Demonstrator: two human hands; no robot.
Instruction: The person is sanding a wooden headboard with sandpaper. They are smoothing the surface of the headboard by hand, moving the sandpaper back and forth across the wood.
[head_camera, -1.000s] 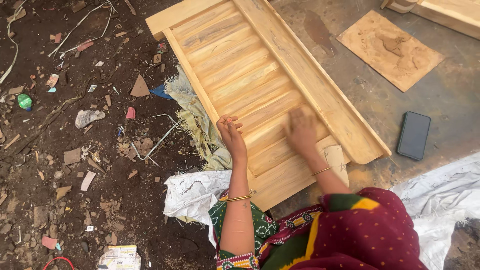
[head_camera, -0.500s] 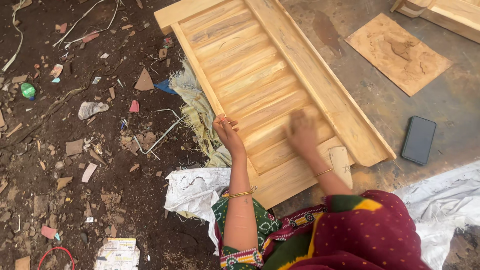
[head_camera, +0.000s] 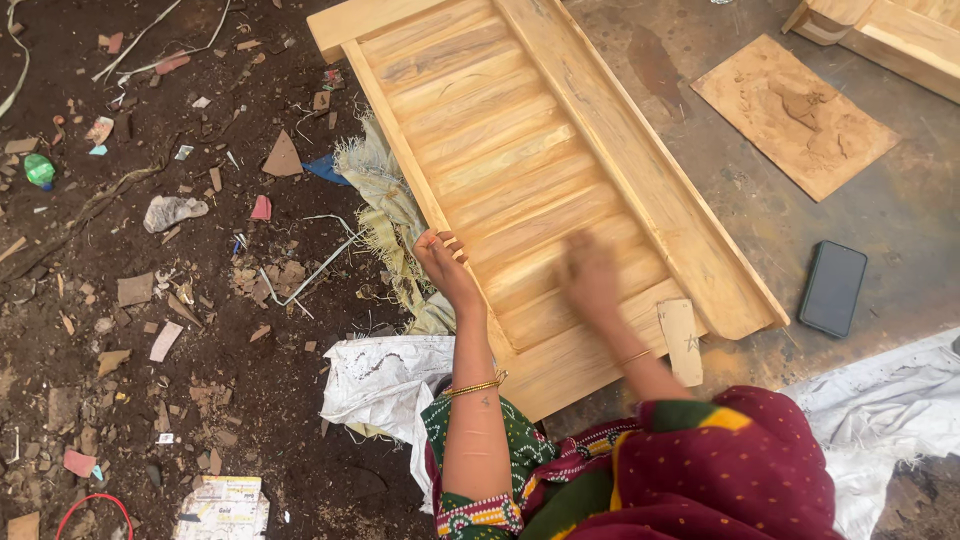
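One large slatted wooden panel (head_camera: 530, 170) lies flat on the ground, its near end resting on a white sack (head_camera: 385, 385), and both hands are on its lower slats. The left hand (head_camera: 440, 262) grips the panel's left rail with fingers curled over the edge, while the right hand (head_camera: 590, 280) presses on a slat, too blurred to tell its grip, perhaps flat. A dark phone (head_camera: 833, 288) lies well apart, right of the panel
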